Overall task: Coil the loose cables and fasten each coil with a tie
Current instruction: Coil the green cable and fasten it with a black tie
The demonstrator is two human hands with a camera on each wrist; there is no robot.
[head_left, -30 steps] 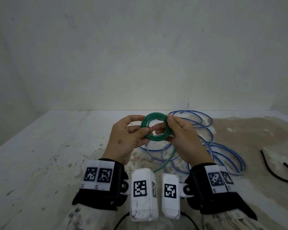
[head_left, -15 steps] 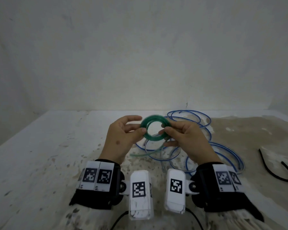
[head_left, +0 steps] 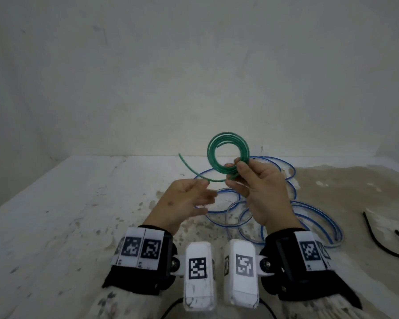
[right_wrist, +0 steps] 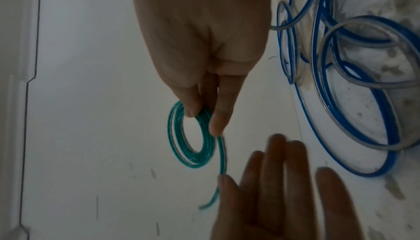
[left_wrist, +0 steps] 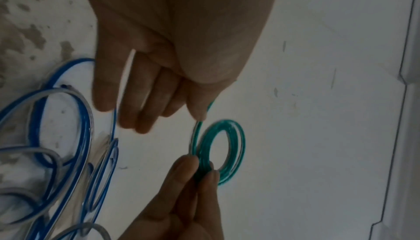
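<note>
Green cable coil point(head_left: 228, 156) pinched in right hand point(head_left: 262, 192) above the bench point(head_left: 55, 226), loose tail at left hand point(head_left: 184, 201).
Left thumb and forefinger look to nip the tail, other fingers straight; keep the right pinch firm, lay the tail onto the ring, then reach a black tie point(head_left: 378, 236).

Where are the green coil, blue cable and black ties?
green coil point(head_left: 227, 136): head view, top of the ring.
blue cable point(head_left: 332, 229): head view, outer right loop.
black ties point(head_left: 376, 240): head view, curved strand near right edge.
</note>
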